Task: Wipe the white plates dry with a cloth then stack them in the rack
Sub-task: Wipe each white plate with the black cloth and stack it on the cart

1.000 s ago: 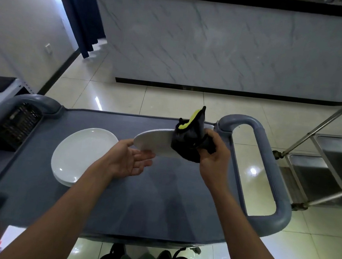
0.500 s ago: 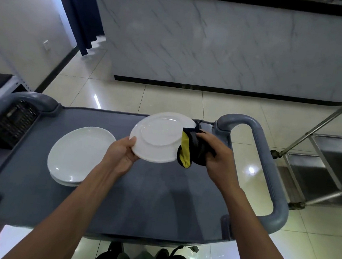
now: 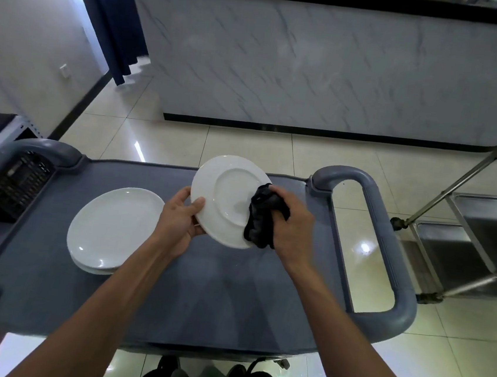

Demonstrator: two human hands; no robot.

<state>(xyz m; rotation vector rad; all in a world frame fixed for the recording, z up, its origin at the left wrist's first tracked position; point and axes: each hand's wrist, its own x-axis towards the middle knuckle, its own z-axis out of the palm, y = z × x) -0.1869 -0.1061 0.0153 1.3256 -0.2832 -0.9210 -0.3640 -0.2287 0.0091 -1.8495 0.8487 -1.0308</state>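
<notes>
1. Location of the work piece: the white plate (image 3: 227, 198) is held in the air above the grey cart top (image 3: 201, 275), tilted with its underside and foot ring turned toward the camera. It touches nothing but the two hands and the cloth
2. Handling properties, as judged: the plate looks like glazed ceramic, so it is rigid, moderately heavy for its size, brittle if dropped, and slippery where damp. Take hold at the rim, with the thumb on one face and the fingers on the other; avoid a grip on the flat centre, which offers no purchase
3. The cloth (image 3: 261, 218) is dark, soft and bunched. It conforms to the plate surface and needs only light pressure
4. Left hand (image 3: 178, 221): clamped on the left rim of the plate, thumb on the near face, fingers curled behind. It carries the plate's weight
5. Right hand (image 3: 288, 223): clenched round the bunched cloth and pressing it against the right side of the underside, across foot ring and rim
6. Remaining stock: a stack of white plates (image 3: 112, 229) rests on the cart top, left of the held plate and well apart from it
7. No rack can be identified with certainty; a metal trolley (image 3: 480, 243) stands to the right
</notes>
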